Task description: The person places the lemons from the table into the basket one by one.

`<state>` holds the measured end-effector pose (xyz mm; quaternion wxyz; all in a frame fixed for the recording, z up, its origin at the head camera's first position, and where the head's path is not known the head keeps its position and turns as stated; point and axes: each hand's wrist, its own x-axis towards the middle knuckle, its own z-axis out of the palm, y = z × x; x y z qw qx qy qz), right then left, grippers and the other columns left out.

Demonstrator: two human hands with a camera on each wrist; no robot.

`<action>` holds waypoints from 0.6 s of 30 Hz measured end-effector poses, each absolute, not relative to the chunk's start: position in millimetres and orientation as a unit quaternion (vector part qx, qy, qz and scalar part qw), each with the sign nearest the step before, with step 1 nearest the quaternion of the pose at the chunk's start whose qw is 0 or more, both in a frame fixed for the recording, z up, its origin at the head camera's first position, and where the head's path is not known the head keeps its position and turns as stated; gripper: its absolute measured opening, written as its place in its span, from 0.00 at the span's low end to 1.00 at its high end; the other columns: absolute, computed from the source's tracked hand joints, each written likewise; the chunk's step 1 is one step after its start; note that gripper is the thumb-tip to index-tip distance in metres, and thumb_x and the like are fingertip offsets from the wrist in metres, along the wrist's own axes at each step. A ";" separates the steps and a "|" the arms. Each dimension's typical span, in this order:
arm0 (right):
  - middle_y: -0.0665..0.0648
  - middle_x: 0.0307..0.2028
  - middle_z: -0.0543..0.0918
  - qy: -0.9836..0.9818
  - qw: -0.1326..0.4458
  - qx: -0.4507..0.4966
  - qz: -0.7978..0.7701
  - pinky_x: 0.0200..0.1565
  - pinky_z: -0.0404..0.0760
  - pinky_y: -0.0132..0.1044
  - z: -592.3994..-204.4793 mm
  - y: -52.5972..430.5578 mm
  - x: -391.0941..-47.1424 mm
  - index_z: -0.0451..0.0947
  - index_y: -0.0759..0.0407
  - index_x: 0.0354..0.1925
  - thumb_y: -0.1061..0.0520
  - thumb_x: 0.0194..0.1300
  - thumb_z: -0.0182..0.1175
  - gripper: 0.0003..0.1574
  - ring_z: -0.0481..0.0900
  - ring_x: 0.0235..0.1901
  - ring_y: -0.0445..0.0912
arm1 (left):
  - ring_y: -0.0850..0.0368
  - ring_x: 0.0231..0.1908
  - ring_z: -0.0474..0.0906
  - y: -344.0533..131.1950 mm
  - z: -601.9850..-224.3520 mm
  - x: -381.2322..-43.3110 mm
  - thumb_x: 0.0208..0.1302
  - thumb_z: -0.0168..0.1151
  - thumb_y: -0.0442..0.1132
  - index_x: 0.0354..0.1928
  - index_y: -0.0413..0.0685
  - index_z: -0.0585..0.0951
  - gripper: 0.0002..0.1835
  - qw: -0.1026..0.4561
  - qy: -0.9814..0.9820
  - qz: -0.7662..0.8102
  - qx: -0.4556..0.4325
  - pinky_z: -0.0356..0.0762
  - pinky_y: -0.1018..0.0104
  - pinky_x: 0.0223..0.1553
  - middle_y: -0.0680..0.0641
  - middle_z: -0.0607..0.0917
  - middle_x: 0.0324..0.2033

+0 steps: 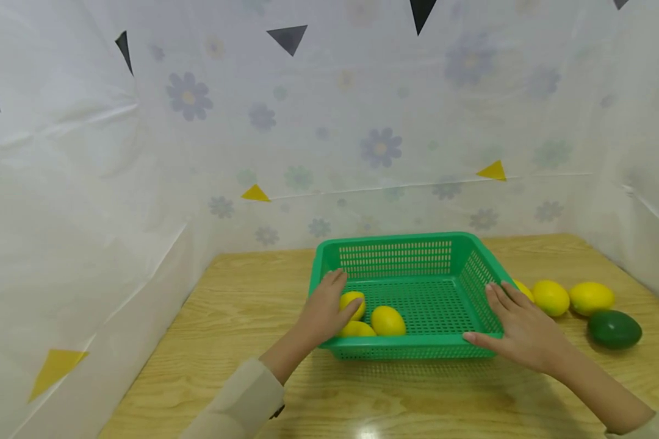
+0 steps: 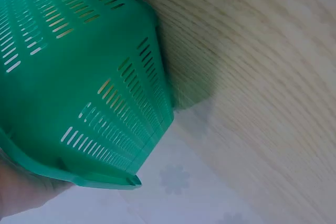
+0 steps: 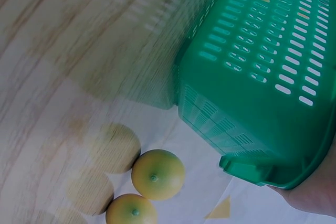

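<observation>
Green basket (image 1: 417,343) is being supported on the surface (image 1: 241,299) | left hand (image 1: 321,313) and right hand (image 1: 529,334) are being rested, straight-fingered, on its sides | light, stiff handling is being expected, opposite rims being preferred

Before me, a pale wood-grained table (image 1: 241,299), glossy, a bright reflection at its near side. To my right on it, a dark green oval fruit (image 1: 614,330). Behind and to both sides, white sheeting (image 1: 329,91) bearing pastel flowers (image 1: 381,147), dark triangles (image 1: 288,40) above and yellow triangles (image 1: 255,194) lower down.
</observation>
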<state>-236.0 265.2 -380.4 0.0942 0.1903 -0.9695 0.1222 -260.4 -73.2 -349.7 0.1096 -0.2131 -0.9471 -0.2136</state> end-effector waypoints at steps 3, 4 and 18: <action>0.77 0.66 0.53 -0.969 0.092 0.190 0.125 0.60 0.55 0.66 -380.4 265.6 -236.3 0.49 0.76 0.67 0.32 0.58 0.55 0.60 0.48 0.67 0.70 | 0.38 0.69 0.52 -76.0 -351.4 -256.7 0.68 0.50 0.53 0.67 0.30 0.59 0.36 0.113 -0.950 -0.205 -0.205 0.57 0.47 0.67 0.33 0.58 0.68; 0.77 0.67 0.53 -0.969 0.091 0.190 0.125 0.60 0.55 0.66 -380.3 265.6 -236.2 0.49 0.76 0.67 0.32 0.58 0.55 0.60 0.48 0.67 0.70 | 0.38 0.70 0.50 -77.0 -352.2 -255.7 0.68 0.49 0.54 0.67 0.30 0.57 0.38 0.111 -0.951 -0.205 -0.202 0.55 0.47 0.68 0.33 0.56 0.68; 0.77 0.66 0.54 -0.969 0.095 0.191 0.124 0.60 0.56 0.66 -380.8 266.0 -236.5 0.49 0.76 0.67 0.32 0.59 0.55 0.60 0.48 0.67 0.70 | 0.40 0.72 0.39 -81.4 -359.9 -248.9 0.61 0.47 0.68 0.71 0.35 0.47 0.51 0.043 -0.963 -0.203 -0.171 0.47 0.45 0.70 0.37 0.45 0.72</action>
